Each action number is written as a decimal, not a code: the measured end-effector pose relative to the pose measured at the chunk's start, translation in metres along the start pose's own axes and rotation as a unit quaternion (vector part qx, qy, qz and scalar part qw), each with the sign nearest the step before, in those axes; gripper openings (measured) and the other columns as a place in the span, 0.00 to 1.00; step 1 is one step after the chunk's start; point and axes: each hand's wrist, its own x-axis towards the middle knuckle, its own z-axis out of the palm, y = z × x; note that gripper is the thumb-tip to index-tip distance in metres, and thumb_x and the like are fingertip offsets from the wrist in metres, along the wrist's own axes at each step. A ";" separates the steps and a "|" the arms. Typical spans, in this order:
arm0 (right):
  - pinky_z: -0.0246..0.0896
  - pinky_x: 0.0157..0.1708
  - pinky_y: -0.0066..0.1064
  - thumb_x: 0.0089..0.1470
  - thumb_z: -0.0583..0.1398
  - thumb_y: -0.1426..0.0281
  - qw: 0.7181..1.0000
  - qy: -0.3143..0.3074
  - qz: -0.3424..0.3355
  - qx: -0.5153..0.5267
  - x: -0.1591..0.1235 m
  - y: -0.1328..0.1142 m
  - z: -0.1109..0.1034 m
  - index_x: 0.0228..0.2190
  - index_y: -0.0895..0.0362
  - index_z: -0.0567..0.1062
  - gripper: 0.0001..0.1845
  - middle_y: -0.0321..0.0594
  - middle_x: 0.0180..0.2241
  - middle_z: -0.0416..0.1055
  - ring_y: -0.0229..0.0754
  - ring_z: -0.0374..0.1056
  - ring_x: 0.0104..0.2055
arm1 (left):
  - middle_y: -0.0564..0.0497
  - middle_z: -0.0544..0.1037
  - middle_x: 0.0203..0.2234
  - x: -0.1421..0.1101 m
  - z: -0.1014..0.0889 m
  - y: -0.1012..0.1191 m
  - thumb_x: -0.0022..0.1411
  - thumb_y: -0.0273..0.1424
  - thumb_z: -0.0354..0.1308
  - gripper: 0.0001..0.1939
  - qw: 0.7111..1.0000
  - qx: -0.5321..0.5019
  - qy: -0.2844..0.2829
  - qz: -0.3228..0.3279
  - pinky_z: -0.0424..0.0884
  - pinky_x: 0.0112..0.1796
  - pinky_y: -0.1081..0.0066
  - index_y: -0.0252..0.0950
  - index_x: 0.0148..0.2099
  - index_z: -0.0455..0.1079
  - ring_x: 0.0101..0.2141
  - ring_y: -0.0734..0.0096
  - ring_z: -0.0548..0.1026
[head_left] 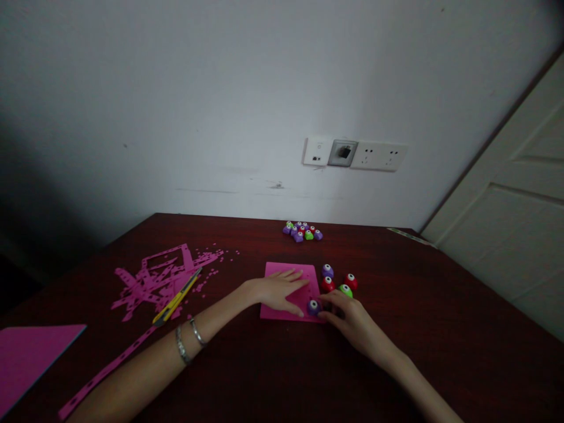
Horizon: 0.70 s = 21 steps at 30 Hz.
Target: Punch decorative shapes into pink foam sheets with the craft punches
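Observation:
My left hand lies flat with fingers spread on a pink sheet, which has small holes along its right side. At the sheet's lower right corner sits a purple craft punch with a white round top. The thumb and fingers of my right hand close on this punch from the right. Just beyond that hand stand another purple punch, a red punch, a second red punch and a green punch. My right fingers partly hide the green one.
Pink cut-out scraps and tiny bits lie at the left, with a yellow utility knife on them. A long punched pink strip runs beside my left forearm. Several more punches cluster near the wall. A larger pink sheet lies front left.

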 end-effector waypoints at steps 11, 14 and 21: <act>0.44 0.12 0.23 0.51 0.53 0.53 0.977 -0.006 0.163 0.136 0.007 -0.007 -0.007 0.19 0.58 0.67 0.22 0.33 0.14 0.65 0.29 0.53 0.12 | 0.44 0.76 0.36 -0.005 -0.026 0.012 0.61 0.42 0.47 0.20 0.963 -0.077 0.257 -0.005 0.65 0.40 0.70 0.31 0.39 0.72 0.38 0.68 0.72; 0.40 0.09 0.22 0.51 0.52 0.52 0.966 -0.076 0.197 0.151 0.015 -0.012 -0.008 0.16 0.58 0.66 0.25 0.32 0.10 0.61 0.28 0.49 0.09 | 0.50 0.74 0.22 -0.003 -0.024 0.014 0.61 0.40 0.47 0.20 0.957 -0.155 0.242 -0.028 0.64 0.28 0.74 0.31 0.30 0.72 0.25 0.75 0.71; 0.37 0.07 0.20 0.51 0.53 0.52 0.942 -0.214 0.220 0.137 0.032 -0.020 -0.021 0.13 0.60 0.68 0.28 0.31 0.09 0.59 0.25 0.47 0.09 | 0.54 0.68 0.14 0.008 -0.015 0.013 0.59 0.41 0.50 0.20 0.940 -0.306 0.132 -0.070 0.58 0.17 0.78 0.31 0.24 0.69 0.15 0.80 0.65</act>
